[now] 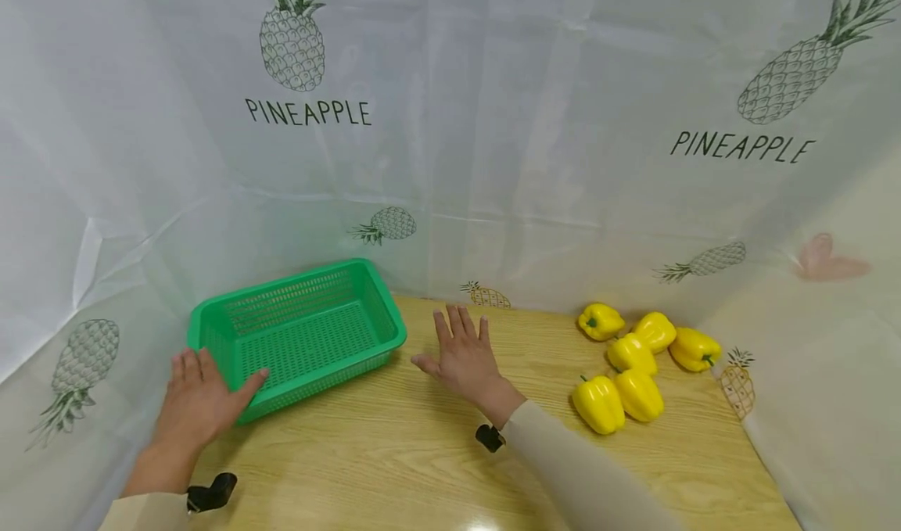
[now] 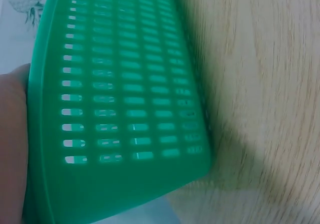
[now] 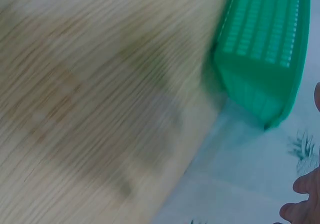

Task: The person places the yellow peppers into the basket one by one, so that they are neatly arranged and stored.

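The green basket (image 1: 303,343) is located on the table's (image 1: 366,461) left side, its near-left corner touched by the spread left hand (image 1: 197,402). The right hand (image 1: 464,359), also spread, is held apart. Light, fairly stiff handling is expected; both short ends should be gripped.

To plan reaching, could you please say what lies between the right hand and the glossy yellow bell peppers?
The head view shows bare wood-grain tabletop between right hand and peppers.

Part of the right hand (image 3: 309,199) shows, cut off by the frame. Nearest the hand is a pale sheet (image 3: 225,194) with a leafy print (image 3: 303,148). Beside the hand, apart from it, stands a green slotted basket (image 3: 265,58); farther off spreads the blurred wood-grained worktop (image 3: 85,114).
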Motion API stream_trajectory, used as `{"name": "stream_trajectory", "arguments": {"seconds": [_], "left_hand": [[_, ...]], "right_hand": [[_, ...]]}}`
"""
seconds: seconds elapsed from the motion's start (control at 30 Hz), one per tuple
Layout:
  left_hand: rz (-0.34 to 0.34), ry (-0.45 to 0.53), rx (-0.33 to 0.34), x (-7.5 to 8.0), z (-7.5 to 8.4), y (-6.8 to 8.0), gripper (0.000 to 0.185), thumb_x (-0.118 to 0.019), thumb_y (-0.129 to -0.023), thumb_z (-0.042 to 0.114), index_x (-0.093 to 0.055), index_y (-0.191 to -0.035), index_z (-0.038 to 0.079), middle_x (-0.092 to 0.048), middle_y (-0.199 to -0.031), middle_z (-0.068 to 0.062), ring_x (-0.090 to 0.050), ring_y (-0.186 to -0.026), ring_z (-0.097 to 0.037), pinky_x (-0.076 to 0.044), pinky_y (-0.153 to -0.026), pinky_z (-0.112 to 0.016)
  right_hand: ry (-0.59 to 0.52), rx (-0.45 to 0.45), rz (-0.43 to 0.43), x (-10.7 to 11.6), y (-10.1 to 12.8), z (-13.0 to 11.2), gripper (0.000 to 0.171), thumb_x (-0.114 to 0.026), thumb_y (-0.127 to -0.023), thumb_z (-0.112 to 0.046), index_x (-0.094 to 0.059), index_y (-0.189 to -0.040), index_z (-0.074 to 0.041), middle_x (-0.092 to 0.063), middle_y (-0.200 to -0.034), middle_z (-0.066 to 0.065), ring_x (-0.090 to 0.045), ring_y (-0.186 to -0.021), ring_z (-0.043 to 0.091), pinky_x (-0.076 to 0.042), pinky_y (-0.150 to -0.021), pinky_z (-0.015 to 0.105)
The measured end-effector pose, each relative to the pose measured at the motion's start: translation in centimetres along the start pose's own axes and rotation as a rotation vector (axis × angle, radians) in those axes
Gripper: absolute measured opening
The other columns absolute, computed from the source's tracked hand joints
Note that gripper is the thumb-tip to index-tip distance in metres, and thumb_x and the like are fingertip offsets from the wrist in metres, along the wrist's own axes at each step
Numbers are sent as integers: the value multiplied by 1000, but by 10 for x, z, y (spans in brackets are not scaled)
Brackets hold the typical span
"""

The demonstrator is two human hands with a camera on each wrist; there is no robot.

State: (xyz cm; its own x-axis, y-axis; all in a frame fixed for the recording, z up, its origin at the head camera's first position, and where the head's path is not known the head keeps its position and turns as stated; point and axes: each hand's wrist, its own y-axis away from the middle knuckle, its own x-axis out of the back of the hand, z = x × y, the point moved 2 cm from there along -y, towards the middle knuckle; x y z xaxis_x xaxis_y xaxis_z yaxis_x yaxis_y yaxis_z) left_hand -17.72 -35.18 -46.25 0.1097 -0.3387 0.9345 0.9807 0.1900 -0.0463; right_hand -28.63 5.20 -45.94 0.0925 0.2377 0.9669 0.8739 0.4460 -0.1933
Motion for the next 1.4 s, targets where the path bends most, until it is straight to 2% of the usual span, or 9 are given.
{"name": "stream_trajectory", "arguments": {"seconds": [0.27, 0.4, 0.5, 0.63, 0.8, 0.93, 1.07, 1.2, 1.4], "left_hand": [[-72, -31, -50, -9, 16, -5, 126, -39, -101, 78, 0, -150, -32, 10, -156, -55, 9, -147, -71, -6, -119, -79], [-77, -29, -79, -14, 31, -3, 128, -45, -99, 79, -4, -153, -29, 4, -159, -53, 6, -150, -68, -11, -119, -79], [-90, -4, -120, -20, 48, -2, 128, -51, -97, 78, -6, -156, -26, 2, -161, -51, 4, -152, -66, -13, -119, -78], [-112, 6, -200, -30, 78, 0, 126, -54, -96, 78, -11, -158, -23, -3, -165, -47, -2, -155, -63, -16, -121, -77], [-99, -11, -310, -45, 115, 0, 121, -57, -96, 76, -20, -158, -21, -11, -167, -43, -9, -156, -59, -22, -123, -73], [-92, -32, -368, -54, 137, 4, 118, -58, -96, 75, -24, -158, -20, -14, -168, -41, -12, -157, -57, -25, -125, -68], [-126, -24, -404, -60, 155, 9, 119, -55, -95, 78, -24, -159, -17, -14, -169, -38, -11, -159, -53, -24, -127, -65], [-161, -26, -449, -61, 163, 12, 120, -52, -94, 82, -24, -161, -14, -14, -170, -36, -11, -160, -52, -22, -127, -66], [-172, -11, -484, -52, 159, 8, 117, -59, -94, 76, -23, -163, -11, -16, -171, -33, -14, -160, -51, -21, -126, -70]], "right_hand": [[-32, 9, -9, -2, -3, -7, 92, -48, -104, -69, -26, -168, -8, -24, -174, 18, -20, -163, 37, -18, -128, 68], [-60, -10, -18, 2, 2, -2, 94, -44, -104, -71, -24, -168, -6, -23, -175, 17, -18, -163, 36, -17, -129, 66], [-81, -38, -14, 5, 13, 7, 94, -43, -104, -71, -24, -168, -5, -23, -175, 17, -17, -164, 35, -17, -130, 65], [-102, -61, 17, 9, 38, 23, 92, -48, -105, -68, -30, -165, 0, -27, -173, 20, -23, -161, 39, -23, -128, 66], [-166, -141, 28, 15, 80, 44, 91, -54, -105, -61, -33, -162, 5, -28, -171, 24, -24, -160, 43, -24, -126, 68], [-204, -190, 39, 22, 112, 59, 91, -57, -105, -58, -32, -161, 8, -26, -171, 27, -24, -159, 46, -26, -125, 69], [-162, -192, 67, 29, 136, 71, 89, -58, -105, -55, -33, -160, 11, -30, -168, 31, -30, -156, 49, -31, -123, 67], [-110, -175, 95, 35, 150, 77, 85, -62, -105, -50, -37, -157, 13, -36, -164, 32, -36, -153, 50, -34, -123, 64], [-98, -161, 100, 39, 155, 79, 84, -63, -105, -49, -38, -156, 14, -38, -163, 33, -37, -151, 51, -35, -122, 63]]}}
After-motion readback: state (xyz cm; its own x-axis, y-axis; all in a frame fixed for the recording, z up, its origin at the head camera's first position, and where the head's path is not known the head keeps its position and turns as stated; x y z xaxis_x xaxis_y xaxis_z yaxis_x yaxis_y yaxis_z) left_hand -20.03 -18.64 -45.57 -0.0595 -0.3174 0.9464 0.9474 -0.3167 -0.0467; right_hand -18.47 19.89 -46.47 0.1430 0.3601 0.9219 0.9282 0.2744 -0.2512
